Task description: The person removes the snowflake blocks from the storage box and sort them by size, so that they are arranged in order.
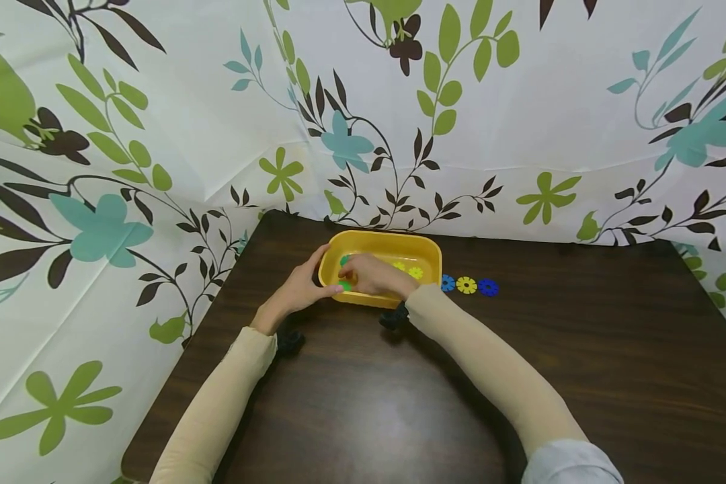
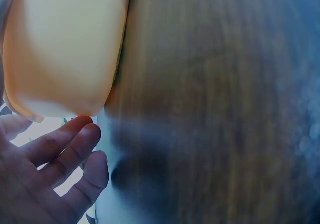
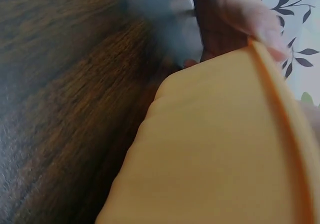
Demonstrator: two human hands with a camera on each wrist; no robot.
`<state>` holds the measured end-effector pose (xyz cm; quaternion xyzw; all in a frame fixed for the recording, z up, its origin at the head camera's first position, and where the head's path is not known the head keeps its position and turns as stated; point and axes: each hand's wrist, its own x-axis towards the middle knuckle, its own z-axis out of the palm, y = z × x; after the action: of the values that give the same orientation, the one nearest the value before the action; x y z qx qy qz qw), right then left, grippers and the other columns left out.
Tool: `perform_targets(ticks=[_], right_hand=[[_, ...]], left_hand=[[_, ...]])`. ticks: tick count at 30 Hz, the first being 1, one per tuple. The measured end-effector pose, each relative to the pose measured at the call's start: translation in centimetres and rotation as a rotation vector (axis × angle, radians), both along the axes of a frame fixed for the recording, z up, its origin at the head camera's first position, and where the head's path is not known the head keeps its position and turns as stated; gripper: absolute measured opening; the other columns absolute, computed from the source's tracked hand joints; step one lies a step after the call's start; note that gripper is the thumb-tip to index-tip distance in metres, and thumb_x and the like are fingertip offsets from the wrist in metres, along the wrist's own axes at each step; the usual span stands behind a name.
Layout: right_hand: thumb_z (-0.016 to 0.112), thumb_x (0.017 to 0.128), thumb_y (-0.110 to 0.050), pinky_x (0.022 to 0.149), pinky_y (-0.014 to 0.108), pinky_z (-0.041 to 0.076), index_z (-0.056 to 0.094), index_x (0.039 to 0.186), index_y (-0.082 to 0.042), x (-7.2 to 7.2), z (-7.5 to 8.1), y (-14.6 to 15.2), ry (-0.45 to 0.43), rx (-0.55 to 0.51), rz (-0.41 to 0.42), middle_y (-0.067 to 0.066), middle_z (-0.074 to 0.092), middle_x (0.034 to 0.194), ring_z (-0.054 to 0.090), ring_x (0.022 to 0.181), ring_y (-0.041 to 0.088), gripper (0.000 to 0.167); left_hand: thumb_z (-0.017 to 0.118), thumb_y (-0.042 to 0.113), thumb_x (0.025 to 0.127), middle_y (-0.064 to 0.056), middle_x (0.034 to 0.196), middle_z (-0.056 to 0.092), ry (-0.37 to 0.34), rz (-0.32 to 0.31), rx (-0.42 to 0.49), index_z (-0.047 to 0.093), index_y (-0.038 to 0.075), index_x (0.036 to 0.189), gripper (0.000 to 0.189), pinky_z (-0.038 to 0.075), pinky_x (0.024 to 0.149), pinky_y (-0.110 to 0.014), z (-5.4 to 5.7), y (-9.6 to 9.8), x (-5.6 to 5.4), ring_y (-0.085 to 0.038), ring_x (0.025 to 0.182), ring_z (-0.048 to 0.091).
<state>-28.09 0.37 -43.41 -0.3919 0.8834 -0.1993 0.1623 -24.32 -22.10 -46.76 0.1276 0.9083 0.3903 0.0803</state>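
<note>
Head view: the yellow tray (image 1: 366,299) sits at frame centre on the table (image 1: 581,329). The left hand (image 1: 301,288) holds its left end between thumb and fingers. The right hand (image 1: 375,273) is inside, fingers curled near green pieces (image 1: 345,286); whether they grip one cannot be told. Left wrist view: parted fingers meet the tray, upper left. Right wrist view: the tray occupies the lower right.

The site appears to be a screened work corner indoors; whether in a home or a workplace cannot be determined. A white cloth (image 1: 399,101), creased and printed with leaves, flowers and birds, forms a backdrop behind the table (image 1: 351,410) and along its left side. The tabletop is dark wood-grain and reflects soft light.
</note>
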Motion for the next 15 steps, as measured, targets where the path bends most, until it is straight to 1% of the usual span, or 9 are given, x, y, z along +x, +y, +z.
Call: perform_targets(ticks=[5,11,15], right_hand=[[0.068,0.099,0.006,0.109,0.039,0.058,0.075,0.135,-0.002,-0.53,-0.51,-0.32,0.015,-0.017,0.053,0.015,0.074,0.131,0.068,0.118,0.027,0.037],[0.068,0.101,0.006,0.105,0.038,0.059,0.076,0.133,-0.001,-0.74,-0.74,-0.59,0.035,-0.018,0.085,0.016,0.073,0.129,0.068,0.115,0.027,0.034],[0.068,0.101,0.005,0.103,0.037,0.058,0.078,0.130,-0.002,-0.71,-0.79,-0.76,0.037,-0.012,0.087,0.016,0.073,0.127,0.065,0.111,0.025,0.031]], left_hand=[[0.084,0.045,0.095,-0.019,0.174,0.041,0.004,-0.002,0.001,0.017,0.022,0.176,0.108,0.039,0.129,-0.065,-0.03,-0.06,-0.04,-0.041,0.149,0.052],[0.085,0.045,0.094,-0.019,0.174,0.041,0.007,0.002,0.006,0.017,0.023,0.176,0.109,0.039,0.128,-0.066,-0.02,-0.05,-0.05,-0.042,0.150,0.052],[0.084,0.046,0.094,-0.018,0.175,0.039,-0.001,0.003,0.002,0.017,0.023,0.176,0.109,0.038,0.129,-0.067,-0.02,-0.06,-0.02,-0.042,0.151,0.051]])
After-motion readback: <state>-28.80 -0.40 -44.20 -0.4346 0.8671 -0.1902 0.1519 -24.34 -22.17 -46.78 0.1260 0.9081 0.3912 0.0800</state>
